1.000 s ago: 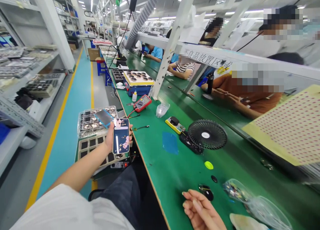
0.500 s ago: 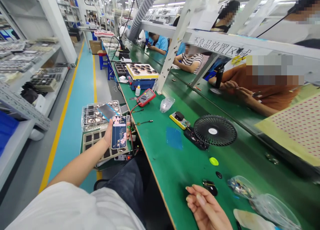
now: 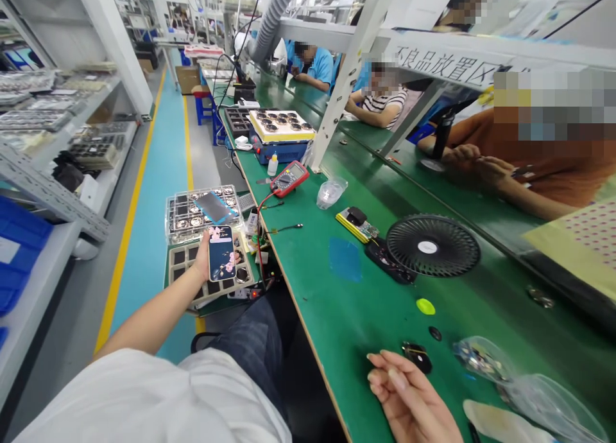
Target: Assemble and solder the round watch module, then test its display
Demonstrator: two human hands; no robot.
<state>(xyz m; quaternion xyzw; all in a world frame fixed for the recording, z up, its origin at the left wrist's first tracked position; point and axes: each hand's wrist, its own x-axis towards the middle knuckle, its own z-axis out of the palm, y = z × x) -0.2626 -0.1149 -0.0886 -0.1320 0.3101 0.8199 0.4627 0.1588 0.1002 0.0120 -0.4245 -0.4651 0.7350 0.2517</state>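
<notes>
My left hand [image 3: 204,264] reaches out to the left and grips a phone [image 3: 221,253] with a dark flowered case, held over a tray of dark square pockets [image 3: 185,263]. Behind it sits a clear tray of round parts [image 3: 180,215]. My right hand [image 3: 409,401] rests palm up on the green bench [image 3: 337,314] with its fingers loosely curled and nothing visible in them. A small black round part [image 3: 418,356] lies just beyond its fingertips.
On the bench stand a small black fan [image 3: 433,245], a red multimeter [image 3: 289,178], a yellow circuit board [image 3: 357,223], a clear cup [image 3: 330,192], a green disc [image 3: 426,306] and plastic bags [image 3: 529,391]. Other people work across the bench. Shelves [image 3: 43,135] line the aisle on the left.
My left hand has lowered the phone away from me toward the pocket tray. The view has tilted down a little. My right hand has hardly moved.
</notes>
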